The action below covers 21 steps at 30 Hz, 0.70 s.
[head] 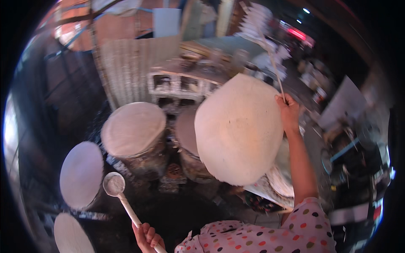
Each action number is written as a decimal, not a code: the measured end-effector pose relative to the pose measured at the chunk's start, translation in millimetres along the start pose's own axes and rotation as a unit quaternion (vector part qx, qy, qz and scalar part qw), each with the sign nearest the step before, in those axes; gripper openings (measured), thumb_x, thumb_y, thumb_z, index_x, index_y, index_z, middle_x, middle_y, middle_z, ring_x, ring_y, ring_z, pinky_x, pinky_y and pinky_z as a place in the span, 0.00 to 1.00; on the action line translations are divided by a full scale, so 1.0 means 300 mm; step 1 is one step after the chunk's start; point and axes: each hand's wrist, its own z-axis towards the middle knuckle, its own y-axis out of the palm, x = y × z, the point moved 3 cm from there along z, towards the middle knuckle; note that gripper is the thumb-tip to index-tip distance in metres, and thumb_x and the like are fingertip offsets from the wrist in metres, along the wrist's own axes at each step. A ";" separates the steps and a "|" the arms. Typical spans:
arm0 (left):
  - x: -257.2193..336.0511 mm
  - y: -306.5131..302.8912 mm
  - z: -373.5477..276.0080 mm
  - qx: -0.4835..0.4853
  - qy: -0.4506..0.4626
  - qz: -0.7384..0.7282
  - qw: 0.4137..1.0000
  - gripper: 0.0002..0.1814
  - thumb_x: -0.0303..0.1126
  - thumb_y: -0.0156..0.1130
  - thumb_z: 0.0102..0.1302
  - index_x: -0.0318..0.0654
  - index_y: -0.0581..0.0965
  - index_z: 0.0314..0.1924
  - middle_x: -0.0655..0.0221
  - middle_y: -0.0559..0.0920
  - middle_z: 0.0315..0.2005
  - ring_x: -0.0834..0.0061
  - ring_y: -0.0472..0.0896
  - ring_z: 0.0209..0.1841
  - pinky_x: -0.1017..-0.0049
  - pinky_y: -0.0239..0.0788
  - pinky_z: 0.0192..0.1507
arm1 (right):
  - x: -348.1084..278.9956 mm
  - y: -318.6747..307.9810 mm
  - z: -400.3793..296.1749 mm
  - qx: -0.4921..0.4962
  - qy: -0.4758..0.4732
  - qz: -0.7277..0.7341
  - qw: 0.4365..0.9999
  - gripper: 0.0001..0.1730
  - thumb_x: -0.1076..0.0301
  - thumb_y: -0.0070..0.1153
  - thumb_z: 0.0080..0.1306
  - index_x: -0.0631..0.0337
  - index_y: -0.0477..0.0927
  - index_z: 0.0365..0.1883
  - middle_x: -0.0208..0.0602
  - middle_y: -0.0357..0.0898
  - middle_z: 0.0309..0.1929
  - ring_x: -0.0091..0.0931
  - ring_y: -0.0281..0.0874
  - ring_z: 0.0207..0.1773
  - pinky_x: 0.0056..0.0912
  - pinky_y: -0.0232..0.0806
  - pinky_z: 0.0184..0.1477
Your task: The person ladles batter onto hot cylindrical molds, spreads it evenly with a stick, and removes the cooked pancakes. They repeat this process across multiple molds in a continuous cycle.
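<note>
My left hand (147, 235) grips the long handle of a ladle (114, 184) whose bowl holds pale, wet batter. The bowl hangs over dark floor, near a round pale griddle top (82, 175). With my right hand (288, 110) I hold a thin stick (274, 64) that slants up and away. A large, thin, pale sheet (237, 136), seemingly cooked batter, spreads beside that hand. Its right edge meets my fingers; how it is held cannot be told. It partly covers a round-topped stove (188, 129).
A drum-shaped stove (134, 129) with a pale round top stands left of centre. Another round top (72, 234) lies at the lower left. Pale folded sheets (280, 180) rest on a board at right. Behind are hollow blocks (177, 83) and corrugated metal (136, 69).
</note>
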 end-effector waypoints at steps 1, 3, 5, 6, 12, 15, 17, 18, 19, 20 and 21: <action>-0.054 0.024 0.017 -0.013 -0.019 -0.002 1.000 0.08 0.36 0.45 0.76 0.41 0.65 0.39 0.76 0.62 0.25 0.90 0.58 0.17 0.89 0.52 0.11 | 0.065 -0.121 -0.006 0.047 0.015 0.013 0.999 0.10 0.65 0.60 0.63 0.63 0.79 0.29 0.16 0.65 0.21 0.13 0.56 0.25 0.22 0.52 0.26; -0.157 0.060 0.043 -0.023 -0.108 -0.029 0.993 0.11 0.36 0.45 0.75 0.40 0.63 0.35 0.75 0.62 0.24 0.87 0.58 0.17 0.86 0.54 0.14 | 0.273 -0.396 -0.001 0.133 0.056 0.007 0.990 0.09 0.66 0.59 0.63 0.64 0.79 0.31 0.18 0.66 0.22 0.14 0.58 0.26 0.22 0.54 0.27; -0.264 0.101 0.051 -0.016 -0.226 -0.104 0.968 0.11 0.36 0.45 0.75 0.40 0.63 0.33 0.74 0.62 0.20 0.83 0.58 0.17 0.82 0.56 0.20 | 0.513 -0.655 -0.067 0.265 0.066 0.040 0.961 0.09 0.66 0.58 0.64 0.65 0.79 0.31 0.18 0.68 0.22 0.14 0.60 0.26 0.23 0.57 0.28; -0.319 0.123 0.059 -0.021 -0.250 -0.108 0.962 0.11 0.36 0.44 0.75 0.40 0.62 0.33 0.73 0.62 0.21 0.83 0.58 0.18 0.82 0.57 0.21 | 0.656 -0.807 -0.123 0.299 0.079 0.044 0.950 0.10 0.66 0.58 0.64 0.65 0.78 0.31 0.20 0.69 0.22 0.15 0.61 0.26 0.24 0.58 0.28; -0.520 0.180 0.079 -0.014 -0.276 -0.065 0.959 0.12 0.35 0.43 0.75 0.39 0.62 0.33 0.71 0.63 0.21 0.81 0.59 0.18 0.82 0.59 0.22 | 1.048 -1.188 -0.714 0.413 0.331 -0.359 0.769 0.21 0.54 0.50 0.59 0.65 0.80 0.37 0.57 0.80 0.36 0.51 0.78 0.41 0.53 0.67 0.44; -0.564 0.226 0.062 -0.010 -0.288 -0.053 0.956 0.12 0.35 0.43 0.75 0.39 0.62 0.33 0.71 0.63 0.21 0.81 0.59 0.17 0.82 0.59 0.22 | 1.087 -1.158 -0.845 0.403 0.429 -0.329 0.738 0.24 0.54 0.50 0.56 0.66 0.82 0.39 0.50 0.83 0.36 0.44 0.80 0.40 0.47 0.70 0.45; -0.592 0.276 0.051 -0.008 -0.307 -0.072 0.949 0.12 0.35 0.43 0.75 0.39 0.62 0.33 0.71 0.63 0.21 0.81 0.59 0.17 0.81 0.59 0.22 | 1.146 -1.182 -0.874 0.387 0.429 -0.272 0.770 0.25 0.53 0.51 0.54 0.64 0.83 0.38 0.47 0.83 0.33 0.39 0.81 0.36 0.45 0.70 0.40; -0.597 0.274 0.045 -0.004 -0.299 -0.064 0.952 0.12 0.35 0.43 0.75 0.39 0.62 0.33 0.71 0.63 0.21 0.81 0.59 0.17 0.82 0.59 0.21 | 1.158 -1.187 -0.859 0.353 0.448 -0.270 0.775 0.23 0.54 0.53 0.53 0.65 0.84 0.37 0.44 0.82 0.28 0.35 0.78 0.31 0.42 0.69 0.37; -0.604 0.274 0.043 0.001 -0.292 -0.060 0.954 0.12 0.35 0.43 0.75 0.39 0.62 0.33 0.71 0.63 0.21 0.81 0.59 0.17 0.82 0.59 0.21 | 1.149 -1.197 -0.834 0.356 0.449 -0.249 0.781 0.23 0.54 0.54 0.53 0.65 0.84 0.36 0.43 0.81 0.27 0.34 0.77 0.31 0.42 0.69 0.36; -0.612 0.272 0.041 0.006 -0.285 -0.056 0.957 0.11 0.35 0.43 0.75 0.39 0.62 0.33 0.71 0.63 0.21 0.81 0.59 0.17 0.82 0.59 0.21 | 1.142 -1.204 -0.813 0.357 0.449 -0.228 0.786 0.22 0.54 0.55 0.53 0.65 0.84 0.36 0.42 0.81 0.26 0.33 0.76 0.30 0.41 0.68 0.35; -0.629 0.273 0.041 0.007 -0.283 -0.050 0.958 0.11 0.35 0.43 0.75 0.39 0.62 0.33 0.71 0.63 0.21 0.81 0.59 0.17 0.82 0.58 0.21 | 1.138 -1.226 -0.801 0.364 0.447 -0.210 0.790 0.22 0.54 0.57 0.53 0.65 0.84 0.35 0.41 0.80 0.25 0.31 0.75 0.29 0.40 0.68 0.35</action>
